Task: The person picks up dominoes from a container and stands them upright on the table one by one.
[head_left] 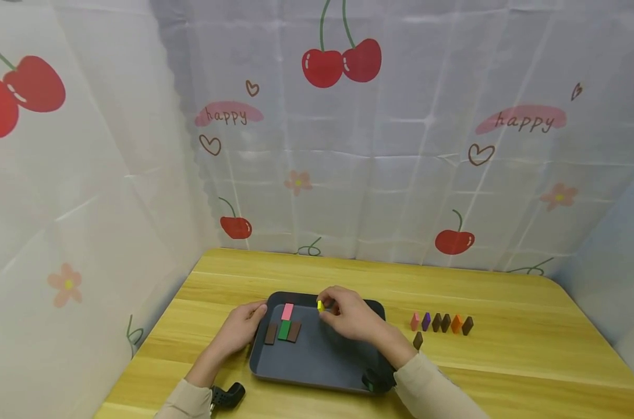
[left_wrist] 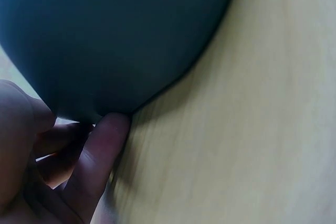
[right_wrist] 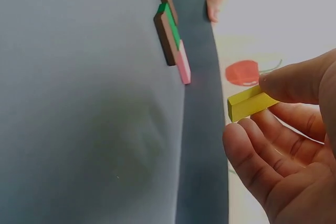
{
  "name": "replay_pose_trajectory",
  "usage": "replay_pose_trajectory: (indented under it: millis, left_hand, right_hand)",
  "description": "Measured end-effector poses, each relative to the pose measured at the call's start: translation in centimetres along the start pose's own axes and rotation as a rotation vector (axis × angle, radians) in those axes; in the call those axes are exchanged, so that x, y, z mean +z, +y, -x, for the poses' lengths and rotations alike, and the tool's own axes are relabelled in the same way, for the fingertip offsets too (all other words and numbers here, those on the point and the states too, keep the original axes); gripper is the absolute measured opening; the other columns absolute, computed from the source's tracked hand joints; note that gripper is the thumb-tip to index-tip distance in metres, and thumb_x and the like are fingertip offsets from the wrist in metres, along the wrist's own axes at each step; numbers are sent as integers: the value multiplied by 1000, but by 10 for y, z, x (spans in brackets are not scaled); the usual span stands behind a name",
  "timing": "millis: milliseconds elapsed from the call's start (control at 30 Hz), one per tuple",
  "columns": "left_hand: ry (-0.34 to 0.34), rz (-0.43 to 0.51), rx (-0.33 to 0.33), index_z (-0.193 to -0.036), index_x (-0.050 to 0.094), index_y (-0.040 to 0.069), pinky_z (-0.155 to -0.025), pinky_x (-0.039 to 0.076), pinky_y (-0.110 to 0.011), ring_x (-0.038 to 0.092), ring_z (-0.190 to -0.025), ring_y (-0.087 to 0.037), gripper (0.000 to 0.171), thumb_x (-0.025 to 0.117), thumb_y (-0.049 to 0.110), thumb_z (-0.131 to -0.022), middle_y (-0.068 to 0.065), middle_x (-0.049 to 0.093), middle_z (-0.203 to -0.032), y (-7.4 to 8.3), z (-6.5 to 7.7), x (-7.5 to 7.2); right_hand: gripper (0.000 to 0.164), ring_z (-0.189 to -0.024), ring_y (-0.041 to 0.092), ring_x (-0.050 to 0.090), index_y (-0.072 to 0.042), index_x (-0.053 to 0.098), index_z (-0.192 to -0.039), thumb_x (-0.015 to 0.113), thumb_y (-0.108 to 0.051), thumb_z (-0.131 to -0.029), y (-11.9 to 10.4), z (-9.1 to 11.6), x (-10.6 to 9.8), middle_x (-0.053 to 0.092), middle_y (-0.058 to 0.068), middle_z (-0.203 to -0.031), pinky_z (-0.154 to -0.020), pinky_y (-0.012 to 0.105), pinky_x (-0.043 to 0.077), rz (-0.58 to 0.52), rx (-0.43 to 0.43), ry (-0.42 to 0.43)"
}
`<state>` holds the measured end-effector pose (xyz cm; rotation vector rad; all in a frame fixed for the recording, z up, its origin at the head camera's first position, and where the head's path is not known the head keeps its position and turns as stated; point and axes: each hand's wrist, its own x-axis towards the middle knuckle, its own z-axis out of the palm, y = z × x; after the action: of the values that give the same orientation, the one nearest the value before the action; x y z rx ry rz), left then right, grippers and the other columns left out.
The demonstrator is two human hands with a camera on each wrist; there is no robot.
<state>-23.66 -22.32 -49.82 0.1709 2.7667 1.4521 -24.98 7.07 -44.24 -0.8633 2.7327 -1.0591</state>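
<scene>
My right hand (head_left: 350, 314) pinches a yellow domino (right_wrist: 251, 103) between thumb and fingers, above the far part of a dark grey baking tray (head_left: 317, 369). With thumb and fingers my left hand (head_left: 241, 327) grips the tray's left rim; the left wrist view shows that thumb (left_wrist: 102, 142) against the tray's edge. Inside the tray, on the left, lie a pink domino (head_left: 287, 311), a green domino (head_left: 284, 330) and two brown dominoes, one (head_left: 294, 331) touching the green and the other (head_left: 271, 334) slightly apart.
Right of the tray, a row of upright dominoes stands on the wooden table (head_left: 531, 349), including a purple one (head_left: 426, 321) and an orange one (head_left: 456, 323). A dark domino (head_left: 418, 340) stands nearer. A black curved object (head_left: 229, 396) is by the left wrist. Cherry-print sheets enclose the table.
</scene>
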Motion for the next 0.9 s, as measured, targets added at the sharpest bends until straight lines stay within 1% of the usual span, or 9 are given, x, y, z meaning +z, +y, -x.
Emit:
replay_pose_trajectory:
  millis: [133,300,400,533,633,900]
  left_hand:
    - [2,-3,5,-142,63,6,-114,47,-54,57,-136,-34,41,49,29,-111,-13,67,-138,0,0,0]
    - [3,-5,7,-141,63,6,-114,47,-55,58,-136,-34,41,49,29,-111,-13,67,-138,0,-1,0]
    - [3,-3,2,-141,64,7,-114,48,-54,59,-135,-34,40,50,28,-111,-12,68,-137,-1,0,0]
    - [5,2,-4,-141,64,7,-114,48,-54,59,-135,-33,39,49,28,-111,-11,68,-136,-2,-1,1]
    - [4,10,-11,-141,64,8,-114,48,-53,59,-135,-32,40,49,28,-111,-10,69,-136,-3,-2,1]
    - [4,-4,2,-140,65,8,-113,49,-54,59,-134,-33,40,49,30,-111,-11,69,-135,-1,0,1]
  right_hand:
    - [27,-91,11,61,-9,66,-125,68,-21,-101,-1,7,-5,63,-2,-111,-74,28,55,-32,-2,14]
    - [24,-90,12,61,-9,68,-123,69,-18,-100,0,15,-12,64,0,-112,-72,28,55,-34,-28,32]
    - [22,-89,12,61,-11,68,-121,69,-17,-100,3,20,-14,64,-1,-111,-71,26,54,-30,-27,46]
    - [22,-88,11,60,-12,69,-122,70,-17,-100,10,27,-18,64,-1,-109,-70,25,53,-43,-12,61]
    - [23,-87,11,60,-10,69,-122,70,-16,-100,14,33,-22,65,1,-108,-70,25,53,-70,0,70]
    - [25,-84,10,61,-10,70,-122,71,-15,-98,15,48,-33,67,-2,-106,-67,25,54,-95,54,108]
